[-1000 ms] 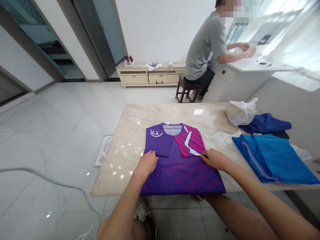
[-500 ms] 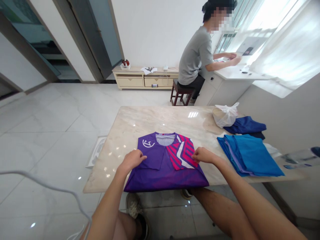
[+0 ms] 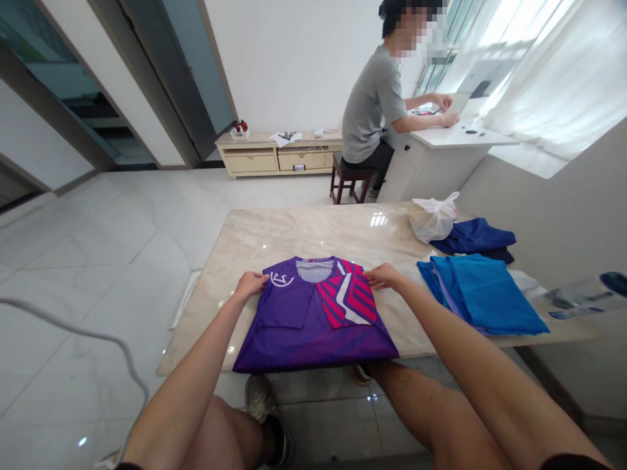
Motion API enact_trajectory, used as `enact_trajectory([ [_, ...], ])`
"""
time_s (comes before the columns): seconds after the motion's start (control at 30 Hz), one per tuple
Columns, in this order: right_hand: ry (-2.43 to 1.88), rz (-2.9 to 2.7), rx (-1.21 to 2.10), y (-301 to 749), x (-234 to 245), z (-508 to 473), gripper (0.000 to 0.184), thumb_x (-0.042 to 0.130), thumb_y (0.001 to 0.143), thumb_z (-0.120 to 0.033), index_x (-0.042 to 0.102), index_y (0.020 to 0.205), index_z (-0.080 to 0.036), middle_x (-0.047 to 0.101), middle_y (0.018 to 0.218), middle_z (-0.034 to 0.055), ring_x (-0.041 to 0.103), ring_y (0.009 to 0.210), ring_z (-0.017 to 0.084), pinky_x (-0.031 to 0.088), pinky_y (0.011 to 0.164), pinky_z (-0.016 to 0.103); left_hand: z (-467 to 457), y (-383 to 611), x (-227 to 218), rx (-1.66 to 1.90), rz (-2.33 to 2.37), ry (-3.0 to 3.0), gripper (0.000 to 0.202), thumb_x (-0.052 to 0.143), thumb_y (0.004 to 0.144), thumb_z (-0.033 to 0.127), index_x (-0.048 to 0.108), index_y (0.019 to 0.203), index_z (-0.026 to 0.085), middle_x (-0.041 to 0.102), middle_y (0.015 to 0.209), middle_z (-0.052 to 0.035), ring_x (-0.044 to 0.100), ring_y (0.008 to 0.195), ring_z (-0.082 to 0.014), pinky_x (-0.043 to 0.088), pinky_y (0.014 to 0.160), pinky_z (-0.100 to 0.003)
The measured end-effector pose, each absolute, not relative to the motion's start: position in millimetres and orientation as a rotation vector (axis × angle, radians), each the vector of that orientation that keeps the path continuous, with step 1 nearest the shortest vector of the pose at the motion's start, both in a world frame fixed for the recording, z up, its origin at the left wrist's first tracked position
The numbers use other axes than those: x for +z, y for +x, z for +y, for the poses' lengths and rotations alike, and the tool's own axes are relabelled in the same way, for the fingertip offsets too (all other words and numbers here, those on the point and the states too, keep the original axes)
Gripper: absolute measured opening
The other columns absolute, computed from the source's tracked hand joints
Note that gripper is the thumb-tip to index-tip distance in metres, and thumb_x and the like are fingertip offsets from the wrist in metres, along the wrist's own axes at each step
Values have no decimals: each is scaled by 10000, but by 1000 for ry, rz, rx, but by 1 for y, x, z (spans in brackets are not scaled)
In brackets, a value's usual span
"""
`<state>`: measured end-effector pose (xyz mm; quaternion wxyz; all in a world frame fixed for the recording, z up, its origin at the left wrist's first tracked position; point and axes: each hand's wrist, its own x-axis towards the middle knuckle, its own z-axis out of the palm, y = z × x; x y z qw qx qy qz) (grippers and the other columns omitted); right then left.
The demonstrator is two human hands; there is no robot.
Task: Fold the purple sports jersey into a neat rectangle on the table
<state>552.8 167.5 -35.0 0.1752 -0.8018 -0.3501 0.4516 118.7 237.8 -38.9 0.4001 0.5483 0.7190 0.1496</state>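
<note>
Left hand [image 3: 252,283] and right hand [image 3: 385,276] have moved farther along the shirt [image 3: 294,343] to its shoulder edges. Left hand pinches the edge; right hand touches it, grip cannot be told. Shirt: purple, folded, pink-striped sleeve [image 3: 336,303] at right; located at the near edge of the table [image 3: 274,228]. Table: beige, glossy. Floor [image 3: 98,222]: pale tile. Right: blue cloths [image 3: 499,290], tied bag [image 3: 434,219], bottle [image 3: 582,294]. Far: cabinet [image 3: 252,162], person [image 3: 368,108] on stool [image 3: 350,173].

Left hand [image 3: 251,284], right hand [image 3: 385,276]; both palm-down
</note>
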Motion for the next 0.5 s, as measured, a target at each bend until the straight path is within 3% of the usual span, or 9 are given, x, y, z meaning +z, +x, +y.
enact_trajectory([
  [0.13,-2291,-929,1433,549,-37,183,305,944,852,-347,724,842,-137,790,847,72,734,720,140,630,716,262,254,129,-40,339,1760,1266,529,955,665,617,714,728,150,742,691,-63,698,686,-192,521,641,-265],
  [0.3,-2398,-990,1351,545,-43,193,359,968,808,-333,656,759,-161,672,687,0,614,628,107,565,636,245,268,134,-37,321,1747,1224,502,1001,592,562,697,648,167,699,619,-52,639,635,-177,447,575,-254],
  [0.5,-2343,-1034,1347,547,-45,195,263,915,826,-303,710,895,-153,710,788,29,664,741,131,548,642,221,273,127,-39,323,1713,1223,457,1005,562,513,720,672,173,681,620,-15,597,614,-143,369,548,-230],
])
